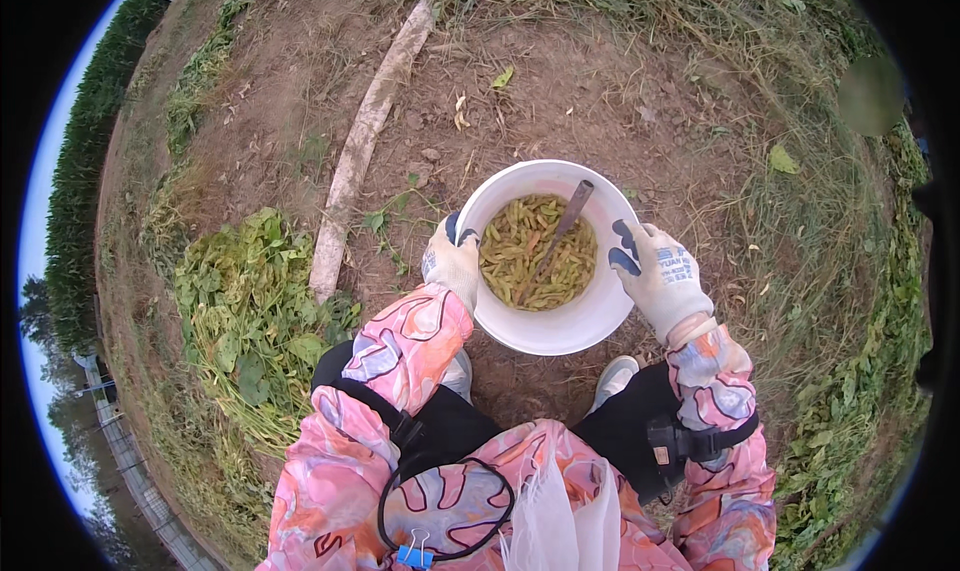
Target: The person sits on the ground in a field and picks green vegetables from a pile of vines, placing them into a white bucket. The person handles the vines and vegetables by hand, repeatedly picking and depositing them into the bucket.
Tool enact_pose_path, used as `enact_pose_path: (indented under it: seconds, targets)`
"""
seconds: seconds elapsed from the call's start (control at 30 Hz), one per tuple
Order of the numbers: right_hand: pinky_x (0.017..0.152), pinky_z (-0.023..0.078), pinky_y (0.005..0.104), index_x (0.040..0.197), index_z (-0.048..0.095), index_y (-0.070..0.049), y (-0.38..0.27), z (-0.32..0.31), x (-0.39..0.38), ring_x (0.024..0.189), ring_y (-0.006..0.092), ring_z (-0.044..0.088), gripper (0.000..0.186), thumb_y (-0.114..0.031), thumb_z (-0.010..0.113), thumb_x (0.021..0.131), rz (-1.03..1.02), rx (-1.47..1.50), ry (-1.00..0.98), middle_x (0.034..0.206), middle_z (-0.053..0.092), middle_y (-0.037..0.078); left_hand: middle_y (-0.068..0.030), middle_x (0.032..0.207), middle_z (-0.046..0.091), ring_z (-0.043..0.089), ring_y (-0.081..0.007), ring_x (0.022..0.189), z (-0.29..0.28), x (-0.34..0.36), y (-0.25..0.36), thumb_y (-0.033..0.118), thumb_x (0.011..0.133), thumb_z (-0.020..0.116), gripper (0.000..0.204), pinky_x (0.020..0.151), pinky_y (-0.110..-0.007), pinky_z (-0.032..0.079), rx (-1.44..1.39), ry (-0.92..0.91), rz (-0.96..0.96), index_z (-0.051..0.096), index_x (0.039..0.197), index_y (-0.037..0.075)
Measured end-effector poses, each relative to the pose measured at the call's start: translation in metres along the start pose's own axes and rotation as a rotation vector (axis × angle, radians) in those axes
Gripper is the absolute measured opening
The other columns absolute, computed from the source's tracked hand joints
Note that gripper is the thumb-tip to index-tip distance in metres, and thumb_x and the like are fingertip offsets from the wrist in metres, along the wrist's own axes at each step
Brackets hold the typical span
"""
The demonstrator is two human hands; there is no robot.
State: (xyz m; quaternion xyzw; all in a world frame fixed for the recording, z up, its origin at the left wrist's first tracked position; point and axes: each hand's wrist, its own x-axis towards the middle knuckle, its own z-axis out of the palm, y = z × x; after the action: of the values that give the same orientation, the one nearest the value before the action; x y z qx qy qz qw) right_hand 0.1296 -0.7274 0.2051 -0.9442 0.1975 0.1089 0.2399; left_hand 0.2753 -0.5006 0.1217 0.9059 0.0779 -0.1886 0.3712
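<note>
Round white plastic bucket (555, 339) front and centre, held between both hands, all places below given from it

Left hand (452, 259), in white knit glove with dark blue coated fingertips: on bucket's left rim, digits pinched narrow around the edge, thumb side at the inner wall, rim between the digits

Right hand (662, 276), same kind of glove, blue print on its back: on bucket's right rim, two dark blue digits bent over the edge at the inner wall, narrow gap between them, palm outside; remaining fingers hidden, can't tell how they sit

Yellow-green slim plant pods (515, 249) heaped inside bucket, below the rim, apart from all fingertips; long narrow brown tool-like piece (573, 211), material unclear, tilted among them, upper end toward bucket's upper right wall, lower end in the pods, neither hand touching it

Can't tell if bucket's base touches the brown bare soil (560, 81)

Pale grey-white shoes (616, 379) just below bucket, one each side; pink swirl-patterned fabric sleeves (420, 341) reach up to it from below

Left of bucket: big heap of green leafy cut plants (250, 321), apart from it; long pale straight strip (370, 136), maybe wood, runs from left of bucket to beyond it

Right of bucket: dry tangled straw-coloured grass (790, 241)
</note>
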Motion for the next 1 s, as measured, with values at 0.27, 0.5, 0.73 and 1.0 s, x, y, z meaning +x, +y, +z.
enact_pose_path:
  seconds: [0.27, 0.5, 0.73, 1.0]
  targets:
    - [0.095, 0.040, 0.0420, 0.122, 0.052, -0.007, -0.022, 0.026, 0.022, 0.111, 0.0296, 0.053, 0.040, -0.018, 0.056, 0.084, -0.393, -0.288, -0.006, 0.119, 0.056, 0.012, -0.0158, 0.113, 0.060, 0.058, -0.0309, 0.105, -0.004, -0.010, 0.000, 0.016, 0.079, 0.065, 0.046, 0.090, -0.039, 0.045, 0.054, 0.069, 0.107, 0.053, 0.123, 0.009]
    - [0.106, 0.029, 0.0468, 0.121, 0.055, -0.011, -0.030, 0.086, 0.088, 0.123, 0.0273, 0.045, 0.036, -0.015, 0.052, 0.085, -0.698, -0.942, -0.234, 0.129, 0.051, 0.009, -0.0146, 0.111, 0.062, 0.060, -0.0283, 0.103, 0.004, -0.005, -0.008, 0.011, 0.080, 0.063, 0.042, 0.089, -0.036, 0.046, -0.122, 0.098, 0.173, 0.054, 0.121, 0.007]
    - [0.069, 0.053, 0.0414, 0.105, 0.064, -0.015, -0.044, 0.067, 0.049, 0.085, 0.0250, 0.067, 0.022, -0.018, 0.054, 0.086, -0.424, -0.964, -0.703, 0.090, 0.067, 0.001, -0.0143, 0.103, 0.064, 0.062, -0.0281, 0.096, -0.005, -0.012, -0.002, 0.013, 0.081, 0.063, 0.036, 0.086, -0.035, 0.047, -0.063, 0.140, 0.193, 0.057, 0.116, 0.007]
    - [0.080, 0.050, 0.0404, 0.109, 0.060, -0.014, -0.030, -0.004, -0.018, 0.094, 0.0286, 0.063, 0.028, -0.028, 0.051, 0.087, -0.073, -0.544, -0.584, 0.097, 0.066, 0.012, -0.0167, 0.110, 0.059, 0.057, -0.0319, 0.104, -0.008, -0.014, 0.000, 0.013, 0.077, 0.066, 0.047, 0.090, -0.038, 0.045, 0.021, 0.107, 0.219, 0.052, 0.122, 0.008]
